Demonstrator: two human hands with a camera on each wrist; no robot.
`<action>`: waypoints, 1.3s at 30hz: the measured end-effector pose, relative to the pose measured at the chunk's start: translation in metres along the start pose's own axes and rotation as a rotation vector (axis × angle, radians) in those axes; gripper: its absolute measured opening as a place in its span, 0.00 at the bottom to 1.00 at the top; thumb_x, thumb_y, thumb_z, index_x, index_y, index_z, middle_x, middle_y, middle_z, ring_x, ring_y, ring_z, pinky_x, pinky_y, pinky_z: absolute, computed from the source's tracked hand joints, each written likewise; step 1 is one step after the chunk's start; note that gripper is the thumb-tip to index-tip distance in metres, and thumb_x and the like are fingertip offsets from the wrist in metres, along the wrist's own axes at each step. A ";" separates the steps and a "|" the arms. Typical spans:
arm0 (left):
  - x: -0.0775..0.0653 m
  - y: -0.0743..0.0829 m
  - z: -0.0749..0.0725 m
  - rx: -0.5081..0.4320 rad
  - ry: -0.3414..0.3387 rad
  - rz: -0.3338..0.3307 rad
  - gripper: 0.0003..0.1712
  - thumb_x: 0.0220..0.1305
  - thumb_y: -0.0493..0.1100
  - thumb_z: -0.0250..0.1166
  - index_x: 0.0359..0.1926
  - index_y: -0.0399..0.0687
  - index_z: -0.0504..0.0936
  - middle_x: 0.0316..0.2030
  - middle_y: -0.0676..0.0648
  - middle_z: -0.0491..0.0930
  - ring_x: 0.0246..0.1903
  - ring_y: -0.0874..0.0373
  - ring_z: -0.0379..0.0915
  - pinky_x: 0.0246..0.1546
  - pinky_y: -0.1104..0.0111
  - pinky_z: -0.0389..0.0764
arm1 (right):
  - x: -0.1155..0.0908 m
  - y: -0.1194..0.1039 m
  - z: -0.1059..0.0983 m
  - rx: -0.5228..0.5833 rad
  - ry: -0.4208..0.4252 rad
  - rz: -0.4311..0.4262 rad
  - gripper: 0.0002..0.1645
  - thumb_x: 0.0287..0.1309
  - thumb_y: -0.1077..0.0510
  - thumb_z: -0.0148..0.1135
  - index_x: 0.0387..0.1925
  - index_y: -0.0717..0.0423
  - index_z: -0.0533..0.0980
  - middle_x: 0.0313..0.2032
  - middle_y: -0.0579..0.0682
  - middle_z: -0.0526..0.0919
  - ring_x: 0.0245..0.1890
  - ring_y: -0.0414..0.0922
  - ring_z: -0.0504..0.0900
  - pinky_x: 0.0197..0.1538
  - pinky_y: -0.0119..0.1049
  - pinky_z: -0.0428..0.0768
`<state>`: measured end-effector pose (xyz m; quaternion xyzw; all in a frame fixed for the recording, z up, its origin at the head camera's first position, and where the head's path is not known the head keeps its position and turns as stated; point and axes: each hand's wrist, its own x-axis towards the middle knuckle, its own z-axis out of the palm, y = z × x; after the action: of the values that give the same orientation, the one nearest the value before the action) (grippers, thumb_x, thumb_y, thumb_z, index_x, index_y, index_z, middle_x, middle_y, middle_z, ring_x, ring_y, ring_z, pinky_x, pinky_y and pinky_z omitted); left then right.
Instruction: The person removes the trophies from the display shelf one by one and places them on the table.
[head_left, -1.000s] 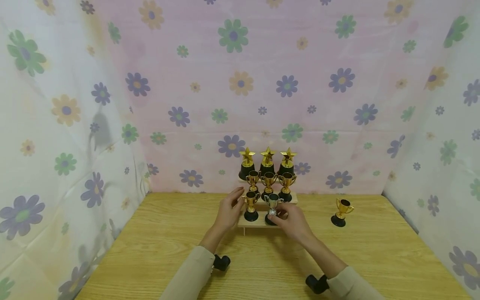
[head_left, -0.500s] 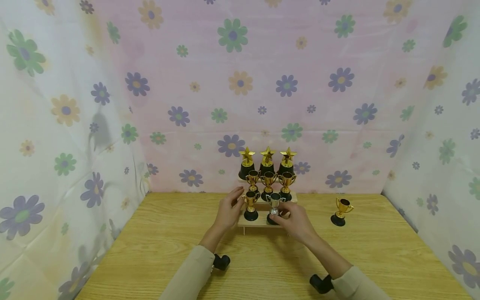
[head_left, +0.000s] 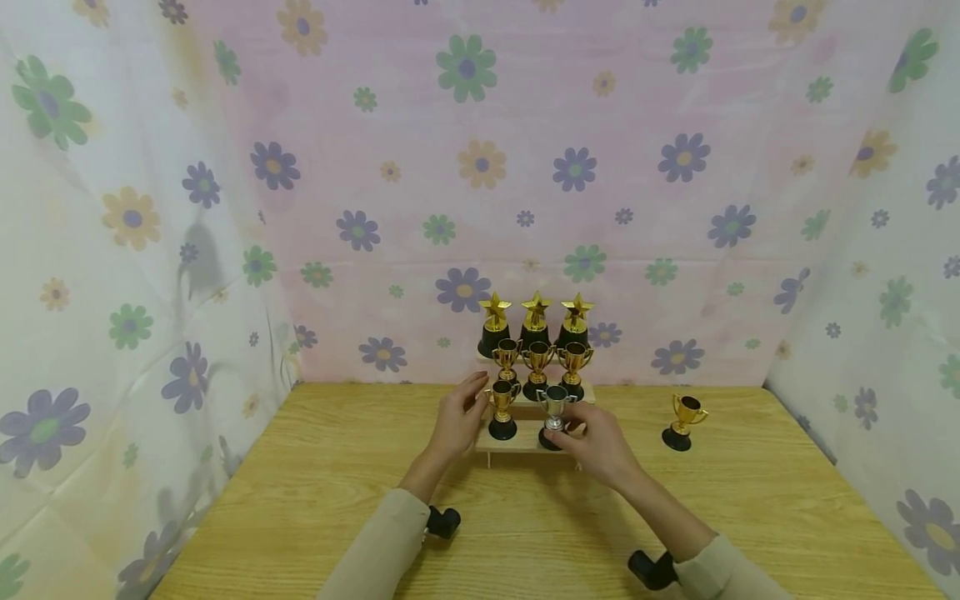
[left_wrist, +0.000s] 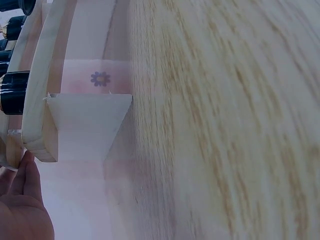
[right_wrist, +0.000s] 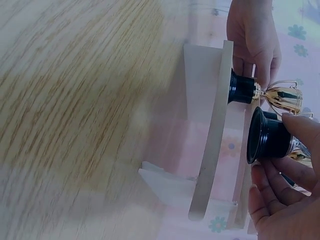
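Note:
My right hand [head_left: 600, 442] pinches a small silver trophy cup [head_left: 556, 403] with a black base, over the right part of the front step of a wooden tiered stand [head_left: 513, 447]. From the right wrist, the cup's black base [right_wrist: 270, 135] appears slightly off the step, roughly upright. A gold trophy cup [head_left: 502, 398] stands at the left of that step. Beside the stand's left end, my left hand [head_left: 457, 421] has its fingers extended; its fingertips [left_wrist: 29, 159] touch or nearly touch a step's end. Part of the silver cup is hidden by my right fingers in the right wrist view.
Several gold trophies fill the upper steps: cups [head_left: 537, 360] in the middle, star trophies [head_left: 536, 321] on top. Another gold cup [head_left: 682, 421] stands on the wooden table [head_left: 337, 500] to the right. Flowered cloth [head_left: 405, 208] hangs behind and at both sides.
My right hand has shifted the silver trophy cup a little to the right, away from the gold cup on the front step. The left hand has stayed in place.

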<state>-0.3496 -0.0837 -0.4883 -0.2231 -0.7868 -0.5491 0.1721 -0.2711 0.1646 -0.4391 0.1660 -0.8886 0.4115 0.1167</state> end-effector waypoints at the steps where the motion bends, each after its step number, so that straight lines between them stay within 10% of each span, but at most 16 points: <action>1: 0.000 0.000 0.000 -0.002 0.000 -0.002 0.21 0.75 0.31 0.57 0.65 0.25 0.74 0.68 0.30 0.71 0.69 0.36 0.65 0.65 0.47 0.72 | 0.000 0.000 -0.001 0.000 0.000 -0.001 0.06 0.59 0.57 0.75 0.37 0.51 0.84 0.35 0.44 0.84 0.37 0.40 0.80 0.39 0.37 0.82; 39: 0.000 0.000 0.001 0.011 0.004 -0.017 0.22 0.76 0.32 0.57 0.66 0.26 0.74 0.69 0.33 0.71 0.69 0.37 0.66 0.64 0.47 0.74 | -0.024 0.041 -0.038 -0.105 0.070 0.009 0.09 0.59 0.57 0.75 0.39 0.54 0.84 0.36 0.45 0.84 0.38 0.43 0.81 0.39 0.38 0.79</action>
<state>-0.3492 -0.0825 -0.4888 -0.2142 -0.7914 -0.5467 0.1703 -0.2620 0.2239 -0.4516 0.1411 -0.9051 0.3703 0.1542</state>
